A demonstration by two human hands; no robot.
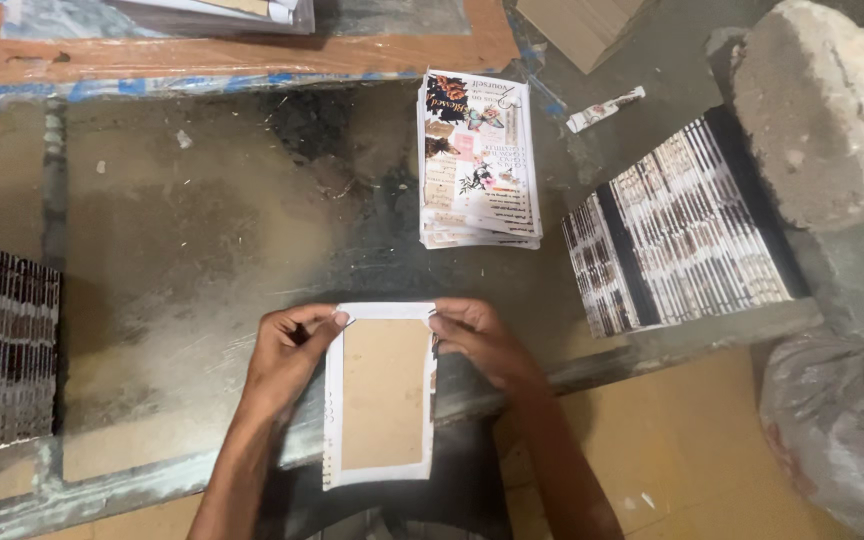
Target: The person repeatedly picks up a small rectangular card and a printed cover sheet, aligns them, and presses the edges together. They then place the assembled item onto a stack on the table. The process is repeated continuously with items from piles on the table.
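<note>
A brown cardboard panel lies on a white paper cover sheet (383,394) at the near edge of the glass-topped table (192,250). My left hand (289,352) pinches the sheet's top left corner. My right hand (479,338) pinches its top right corner, and the top flap looks folded over the board. The sheet's lower end hangs past the table edge.
A stack of printed floral covers (478,160) lies beyond the hands. Rows of bound booklets stand at the right (677,235) and at the left edge (2,350). A small tube (604,108), a stone block (827,110) and a plastic bag (837,430) sit to the right.
</note>
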